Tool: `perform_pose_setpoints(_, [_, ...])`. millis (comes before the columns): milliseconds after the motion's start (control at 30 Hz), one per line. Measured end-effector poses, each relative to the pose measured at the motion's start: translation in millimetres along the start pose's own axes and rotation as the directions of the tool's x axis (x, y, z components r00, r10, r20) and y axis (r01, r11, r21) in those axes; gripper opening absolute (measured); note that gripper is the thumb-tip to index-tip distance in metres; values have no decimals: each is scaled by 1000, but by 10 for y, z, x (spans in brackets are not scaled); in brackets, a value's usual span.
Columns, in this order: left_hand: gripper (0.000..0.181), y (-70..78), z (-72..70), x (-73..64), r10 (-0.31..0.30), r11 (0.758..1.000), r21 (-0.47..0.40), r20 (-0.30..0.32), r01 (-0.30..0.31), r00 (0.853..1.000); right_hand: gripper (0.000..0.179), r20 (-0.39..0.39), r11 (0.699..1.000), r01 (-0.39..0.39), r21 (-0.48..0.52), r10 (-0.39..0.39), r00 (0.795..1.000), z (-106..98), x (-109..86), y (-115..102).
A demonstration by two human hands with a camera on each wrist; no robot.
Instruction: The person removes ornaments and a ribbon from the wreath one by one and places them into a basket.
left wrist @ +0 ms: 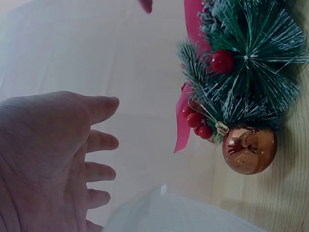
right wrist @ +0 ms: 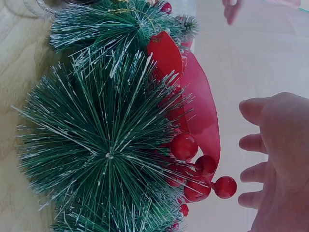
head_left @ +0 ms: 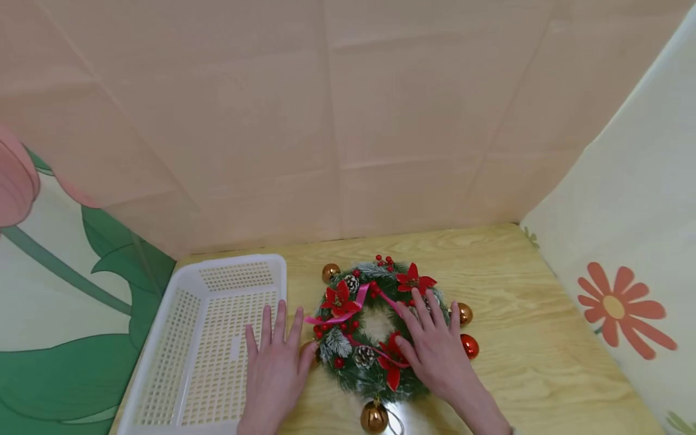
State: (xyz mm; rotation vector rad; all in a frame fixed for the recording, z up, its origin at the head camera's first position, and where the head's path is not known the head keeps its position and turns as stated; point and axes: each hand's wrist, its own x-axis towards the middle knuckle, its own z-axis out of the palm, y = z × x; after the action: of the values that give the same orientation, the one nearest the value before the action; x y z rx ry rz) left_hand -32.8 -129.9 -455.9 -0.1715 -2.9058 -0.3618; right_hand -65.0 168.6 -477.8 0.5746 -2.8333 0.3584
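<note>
A green Christmas wreath [head_left: 364, 379] lies on the wooden table, trimmed with red poinsettias [head_left: 339, 299], frosted pinecones [head_left: 364, 357], red berries and a pink ribbon [head_left: 362, 296]. Copper baubles [head_left: 374, 417] and a red bauble [head_left: 470, 346] sit round its edge. My left hand [head_left: 276, 371] spreads its fingers between the basket and the wreath, holding nothing; its thumb overlaps a copper bauble in the head view, while the left wrist view shows that bauble [left wrist: 249, 151] apart from the hand. Over the wreath's right side, my right hand [head_left: 437, 347] has its fingers extended, beside the berries [right wrist: 197, 187] in the right wrist view.
A white perforated plastic basket [head_left: 187, 393] stands left of the wreath. Behind the table rises a pinkish-beige covering [head_left: 326, 121]. Floral-printed sheets flank both sides, with a large orange flower [head_left: 614, 308] on the right one.
</note>
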Motion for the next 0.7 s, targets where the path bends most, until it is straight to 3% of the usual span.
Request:
perform_pose_setpoints(200, [64, -4, 8, 4, 8, 1000, -4, -4, -8, 1000, 63, 14, 1000, -3, 12, 3, 1000, 1, -3, 2])
perform_pose_setpoints(367, [64, 21, 32, 10, 21, 1000, -12, 47, -21, 999, 64, -8, 1000, 13, -15, -13, 1000, 9, -4, -3])
perform_pose_setpoints(467, [65, 80, 68, -7, 94, 995, -31, 48, -93, 994, 65, 0, 1000, 17, -16, -17, 1000, 19, -14, -10])
perform_pose_setpoints(567, [66, 167, 143, -41, 188, 977, -104, -3, -187, 982, 65, 11, 1000, 14, -3, -14, 1000, 31, -21, -16])
perform_pose_setpoints(633, [70, 221, 214, -73, 219, 961, -165, -34, -222, 975, 65, 16, 1000, 11, -1, -11, 1000, 42, -26, -12])
perform_pose_setpoints(700, [75, 259, 301, -105, 212, 953, -213, -39, -215, 977, 65, 20, 1000, 2, -3, -2, 1000, 53, -29, -3])
